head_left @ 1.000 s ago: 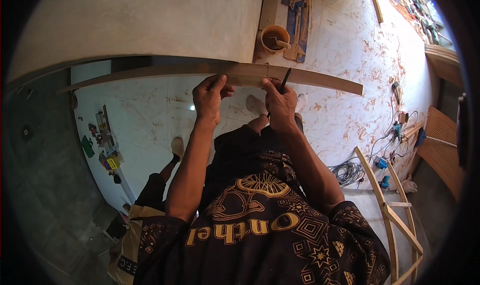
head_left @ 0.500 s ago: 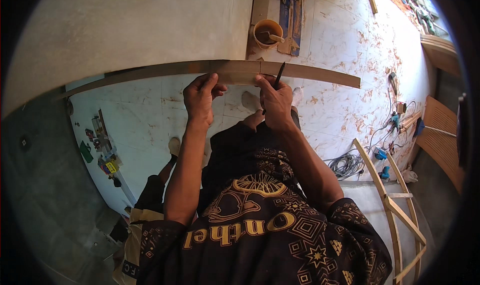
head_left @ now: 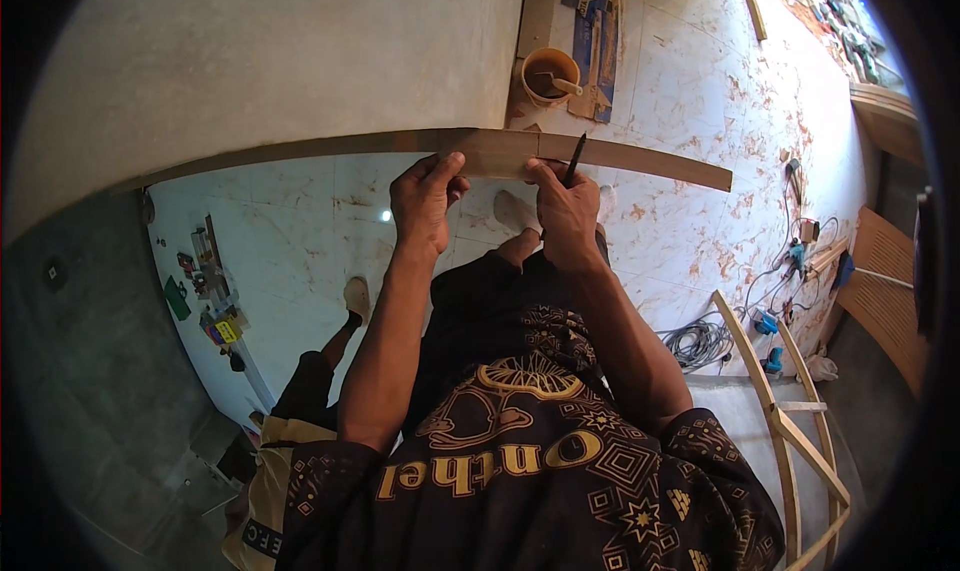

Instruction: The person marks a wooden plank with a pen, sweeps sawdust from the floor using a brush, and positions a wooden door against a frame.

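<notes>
A long, thin brown wooden board (head_left: 650,158) stretches across in front of me, near a pale wall edge. My left hand (head_left: 423,196) grips its lower edge, thumb on the face and fingers curled. My right hand (head_left: 565,211) pinches the board farther right, just by a thin dark line across it, and also holds a dark pencil (head_left: 578,154) upright between its fingers. Between my thumbs the board's middle section (head_left: 490,156) looks wider, possibly a second piece; I cannot tell.
A yellow bucket (head_left: 538,76) with a trowel and some cardboard (head_left: 592,31) lie beyond. Power tools (head_left: 768,323), coiled cable (head_left: 690,346) and a wooden frame (head_left: 782,431) are at right; tools (head_left: 218,323) lie left. Another person's leg (head_left: 340,341) is beside me on the left.
My view moved slightly and back over the last second; hands and board sit a little lower and further right in view than half a second ago. Both grips look the same.
</notes>
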